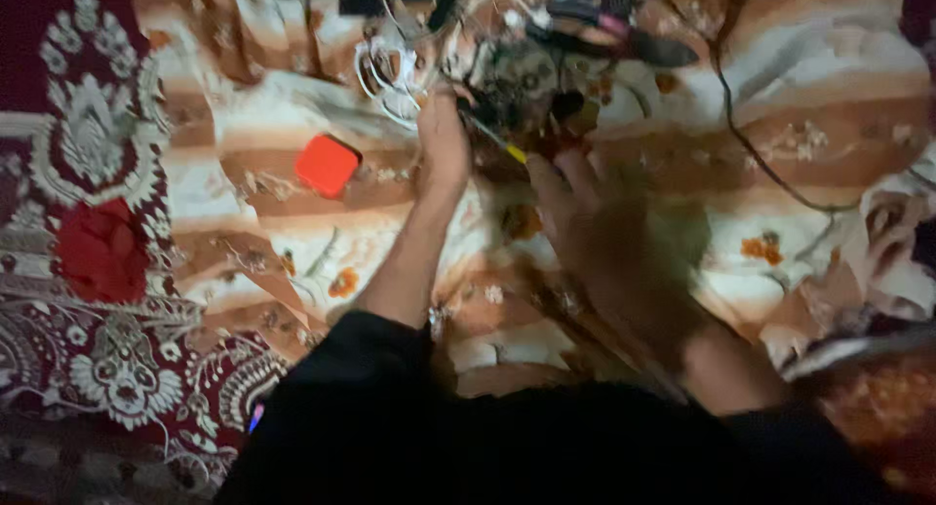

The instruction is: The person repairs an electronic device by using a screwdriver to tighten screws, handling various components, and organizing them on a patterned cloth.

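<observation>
Person's left hand (444, 139) is reached fwd into a tangle of wires and small parts (522, 86) lying on a striped floral blanket (819, 86), fingers closed on a thin tool (492, 135) w/ a yellow band, prob. a small screwdriver, its tip lost in the clutter. Right hand (595, 217) hovers just beside & below that tool, fingers spread and loose, holding nothing visible, though it's motion-blurred so contact w/ the blanket can't be told. Step in hand looks like poking or prying at the dark component bundle w/ the tool; judged, it's mid-work, nothing clearly freed or fixed. Next move prob. calls for a steady tool tip and the right hand coming in to pin the bundle, since loose wires will shift under pressure. Around: white cables (385, 71) coiled just left of the left hand, a black cord (751, 144) trailing off right across the blanket, a dark plier-like tool w/ pink on the handle (624, 32) above the bundle, an orange-red square block (327, 164) well apart to the left, patterned maroon rug (88, 300) at the edge. Light is dim, wires crowd the work spot and could snag the tool.
</observation>
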